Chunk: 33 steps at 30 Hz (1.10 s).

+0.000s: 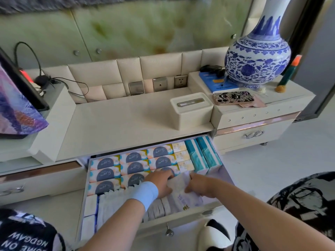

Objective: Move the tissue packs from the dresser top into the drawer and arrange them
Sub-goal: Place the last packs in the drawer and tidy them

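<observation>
Grip: left hand (161, 184), right hand (198, 186) pinching white tissue pack (181, 196). Ease flat into drawer (181, 217), four o'clock gap.

- Vase (257, 57): neck cut off by top edge.
- Pale pack (181, 194): partly covered by left hand (161, 183) and right hand (198, 185); print blurred.
- Drawer (181, 219): rear hidden beneath dresser top (117, 124).
- Dark-framed panel (23, 86): cropped by left edge.

A single head-worn wide-angle camera is looking forward and steeply down, close over the open drawer (183, 216) filling the lower centre. The left hand (160, 183) and right hand (198, 185), gripping a white tissue pack (179, 194), are extending in from the bottom edge; the dresser top (117, 120) is crossing mid-frame.
</observation>
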Motion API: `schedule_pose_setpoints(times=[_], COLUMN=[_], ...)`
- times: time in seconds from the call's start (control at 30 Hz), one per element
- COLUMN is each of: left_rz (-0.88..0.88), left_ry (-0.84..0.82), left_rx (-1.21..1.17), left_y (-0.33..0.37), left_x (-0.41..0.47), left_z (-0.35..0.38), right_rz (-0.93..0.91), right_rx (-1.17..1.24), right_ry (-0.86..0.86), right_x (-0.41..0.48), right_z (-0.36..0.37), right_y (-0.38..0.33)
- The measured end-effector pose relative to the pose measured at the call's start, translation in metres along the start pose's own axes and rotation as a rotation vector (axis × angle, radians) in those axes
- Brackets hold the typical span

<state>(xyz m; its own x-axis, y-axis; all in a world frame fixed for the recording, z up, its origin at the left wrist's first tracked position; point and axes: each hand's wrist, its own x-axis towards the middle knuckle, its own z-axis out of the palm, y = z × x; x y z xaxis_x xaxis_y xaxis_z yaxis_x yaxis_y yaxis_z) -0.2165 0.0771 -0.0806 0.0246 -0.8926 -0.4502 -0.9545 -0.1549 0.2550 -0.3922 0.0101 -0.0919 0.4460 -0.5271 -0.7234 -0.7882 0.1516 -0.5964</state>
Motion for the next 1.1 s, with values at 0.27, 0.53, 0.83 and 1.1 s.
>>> schedule_pose_setpoints(times=[0.27,0.53,0.83,1.1], left_rz=[0.015,0.092,0.074,-0.024], left_ry=[0.054,0.028,-0.081,0.208], left_rx=[0.054,0.196,0.15,-0.234], left_y=[-0.016,-0.018,-0.021,-0.014], left_x=[-0.003,-0.008,0.005,0.037], left_z=[0.012,0.02,0.001,-0.079], right_rz=[0.067,0.177,0.017,-0.202], right_rx=[-0.238,-0.204,-0.614,-0.834], right_ry=[0.111,-0.064,0.056,0.482], right_x=[0.018,0.031,0.02,0.012], right_z=[0.027,0.031,0.02,-0.053], right_y=[0.002,0.005,-0.012,-0.088])
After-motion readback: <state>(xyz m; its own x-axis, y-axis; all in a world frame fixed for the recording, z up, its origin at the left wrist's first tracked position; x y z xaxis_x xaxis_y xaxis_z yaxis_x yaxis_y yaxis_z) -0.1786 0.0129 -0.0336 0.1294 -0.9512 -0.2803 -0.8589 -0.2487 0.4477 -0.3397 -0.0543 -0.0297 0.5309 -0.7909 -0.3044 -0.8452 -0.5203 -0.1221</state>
